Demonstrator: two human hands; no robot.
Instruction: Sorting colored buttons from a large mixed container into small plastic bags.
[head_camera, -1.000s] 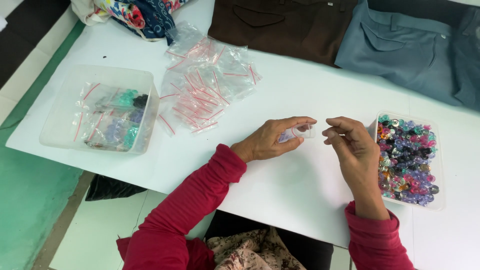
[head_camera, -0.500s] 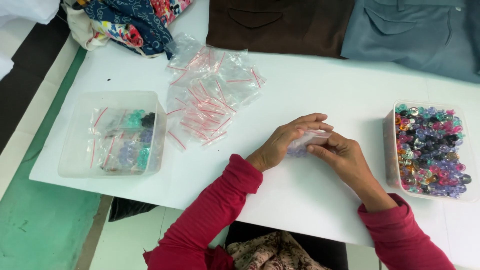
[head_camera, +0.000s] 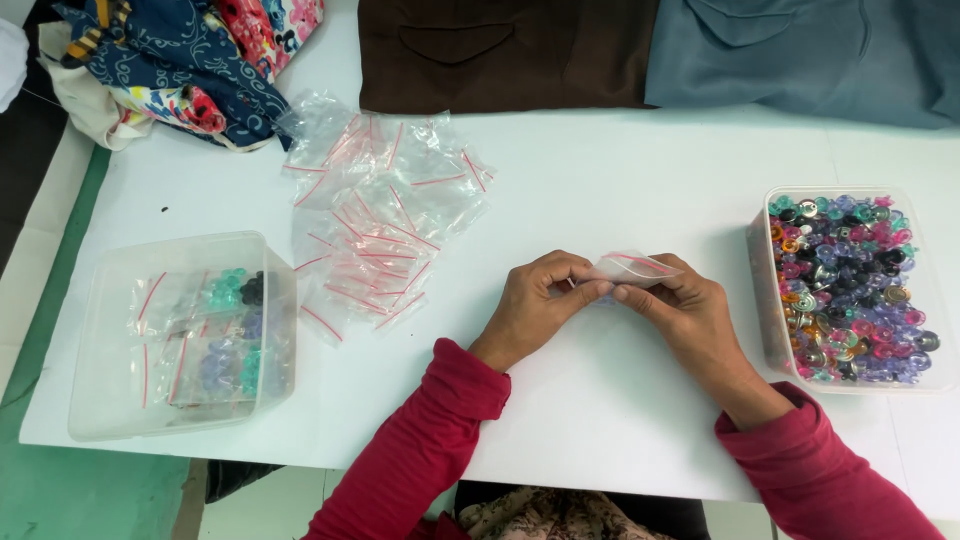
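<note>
Both my hands meet near the middle of the white table (head_camera: 620, 180). My left hand (head_camera: 540, 300) and my right hand (head_camera: 690, 310) pinch a small clear zip bag (head_camera: 632, 268) with a red strip between their fingertips. A clear tub of coloured buttons (head_camera: 850, 285) stands just right of my right hand. A loose heap of empty zip bags (head_camera: 375, 225) lies to the left of my left hand. Further left, a clear tub (head_camera: 180, 335) holds filled bags of buttons.
Brown cloth (head_camera: 500, 50) and grey-blue cloth (head_camera: 810, 55) lie folded along the table's far edge. Patterned fabric (head_camera: 190, 60) is piled at the far left corner. A green floor strip (head_camera: 60, 480) runs beside the table's left edge.
My hands have come together on the small bag; a second ago the right hand was apart from it. The camera view has shifted, so the tubs sit further apart in view.
</note>
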